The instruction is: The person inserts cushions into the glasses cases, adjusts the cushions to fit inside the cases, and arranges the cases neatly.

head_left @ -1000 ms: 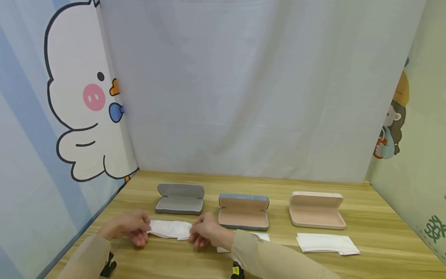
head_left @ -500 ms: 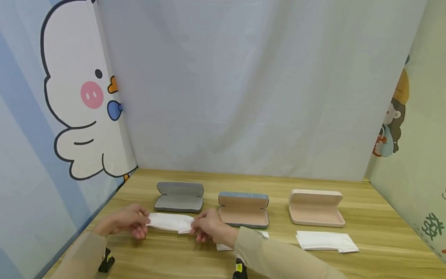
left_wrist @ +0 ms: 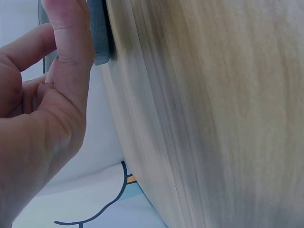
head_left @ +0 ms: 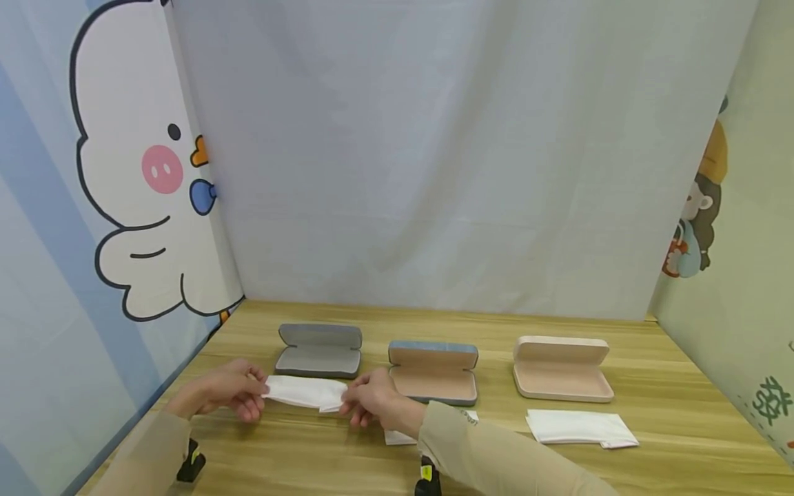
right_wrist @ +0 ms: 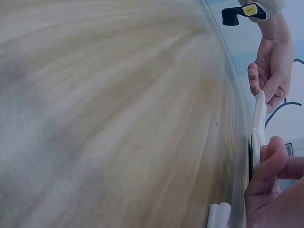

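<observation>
A folded white cloth [head_left: 305, 392] stretches between my two hands, just in front of the open grey glasses case [head_left: 319, 351]. My left hand [head_left: 231, 390] pinches its left end between thumb and fingers. Its right end is pinched by my right hand [head_left: 375, 401]. In the right wrist view the white cloth [right_wrist: 258, 121] shows edge-on, with the left hand [right_wrist: 273, 71] at its far end. The left wrist view has the left hand [left_wrist: 52, 85] beside the grey case [left_wrist: 99, 33]; the cloth is hidden there.
An open blue glasses case [head_left: 432, 374] with a peach lining stands mid-table, an open cream case [head_left: 562, 370] to its right. One folded white cloth [head_left: 579, 428] lies before the cream case. Another white cloth [head_left: 398, 437] is partly covered by my right arm. A curtain [head_left: 434, 158] closes off the back.
Both hands have lifted the white cloth and carried it slightly away from me, up to the front edge of the grey case. The cases and the other cloths have stayed put.
</observation>
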Motion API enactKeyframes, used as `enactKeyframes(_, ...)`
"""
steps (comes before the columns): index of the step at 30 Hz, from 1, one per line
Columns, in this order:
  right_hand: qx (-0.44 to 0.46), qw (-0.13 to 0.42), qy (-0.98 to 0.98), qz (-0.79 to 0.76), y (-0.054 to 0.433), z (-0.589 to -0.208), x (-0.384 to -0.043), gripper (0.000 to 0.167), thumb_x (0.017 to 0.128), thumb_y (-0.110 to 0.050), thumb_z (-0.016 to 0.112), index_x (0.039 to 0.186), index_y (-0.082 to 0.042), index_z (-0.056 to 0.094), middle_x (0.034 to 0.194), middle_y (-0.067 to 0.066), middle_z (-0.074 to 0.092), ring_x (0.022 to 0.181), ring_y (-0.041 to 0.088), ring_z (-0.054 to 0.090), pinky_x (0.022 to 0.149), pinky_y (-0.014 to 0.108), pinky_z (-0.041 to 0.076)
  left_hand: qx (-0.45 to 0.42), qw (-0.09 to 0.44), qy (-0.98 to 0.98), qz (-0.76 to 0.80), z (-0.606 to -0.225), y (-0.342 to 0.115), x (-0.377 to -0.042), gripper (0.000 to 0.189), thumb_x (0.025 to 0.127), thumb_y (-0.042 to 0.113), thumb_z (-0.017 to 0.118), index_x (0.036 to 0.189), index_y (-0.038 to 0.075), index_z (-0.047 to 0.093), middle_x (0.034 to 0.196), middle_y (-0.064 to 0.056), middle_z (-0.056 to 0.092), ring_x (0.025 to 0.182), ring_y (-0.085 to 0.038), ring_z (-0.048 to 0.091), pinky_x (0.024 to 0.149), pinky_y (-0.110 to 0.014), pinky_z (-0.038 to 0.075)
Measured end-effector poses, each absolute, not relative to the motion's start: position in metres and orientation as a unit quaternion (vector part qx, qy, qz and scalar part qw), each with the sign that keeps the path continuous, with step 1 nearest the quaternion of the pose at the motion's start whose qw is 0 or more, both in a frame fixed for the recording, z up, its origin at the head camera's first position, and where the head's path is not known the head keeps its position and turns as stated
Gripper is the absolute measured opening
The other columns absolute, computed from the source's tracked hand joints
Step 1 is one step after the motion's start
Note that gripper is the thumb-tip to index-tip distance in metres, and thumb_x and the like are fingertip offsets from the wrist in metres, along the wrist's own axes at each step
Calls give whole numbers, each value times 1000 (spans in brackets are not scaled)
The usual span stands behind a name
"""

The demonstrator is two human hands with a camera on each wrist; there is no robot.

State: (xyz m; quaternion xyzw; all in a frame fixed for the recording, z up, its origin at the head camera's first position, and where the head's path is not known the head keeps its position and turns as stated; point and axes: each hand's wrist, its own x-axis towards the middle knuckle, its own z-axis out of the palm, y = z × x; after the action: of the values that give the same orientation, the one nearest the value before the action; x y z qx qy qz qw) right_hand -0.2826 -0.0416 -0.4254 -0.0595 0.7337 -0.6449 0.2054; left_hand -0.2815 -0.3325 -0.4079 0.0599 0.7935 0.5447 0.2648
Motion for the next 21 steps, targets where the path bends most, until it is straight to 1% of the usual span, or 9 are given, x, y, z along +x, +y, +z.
enactKeyframes(8, -56, 211, 735, -642, -41, -425, -288, 5, 85, 1, 63, 88, -1, 60, 60, 4, 66, 37, 6, 49, 34, 15, 40, 64, 257, 795, 546, -405, -330, -281, 16, 95, 6, 52, 102, -6, 45, 71, -5, 65, 58, -9, 64, 54, -21, 57)
enactKeyframes(12, -57, 213, 739, -637, -41, -424, -290, 3, 86, 1, 63, 88, 0, 61, 60, 4, 66, 37, 6, 49, 35, 15, 41, 62, 254, 798, 544, -405, -329, -283, 15, 96, 6, 52, 102, -5, 45, 72, -5, 65, 58, -9, 64, 55, -21, 57)
enactKeyframes(15, -63, 205, 736, -642, -41, -424, -292, 4, 85, 2, 63, 89, 2, 61, 59, 5, 65, 36, 6, 49, 34, 15, 41, 64, 251, 800, 542, -405, -330, -285, 14, 96, 6, 51, 102, -6, 45, 72, -4, 64, 58, -9, 64, 55, -22, 57)
enactKeyframes(21, -61, 199, 729, -652, -45, -418, -298, 5, 86, 3, 61, 89, 1, 58, 60, 5, 62, 38, 7, 47, 35, 16, 39, 72, 240, 805, 537, -401, -331, -291, 17, 97, 6, 50, 105, -8, 44, 73, -4, 65, 59, -9, 65, 57, -24, 59)
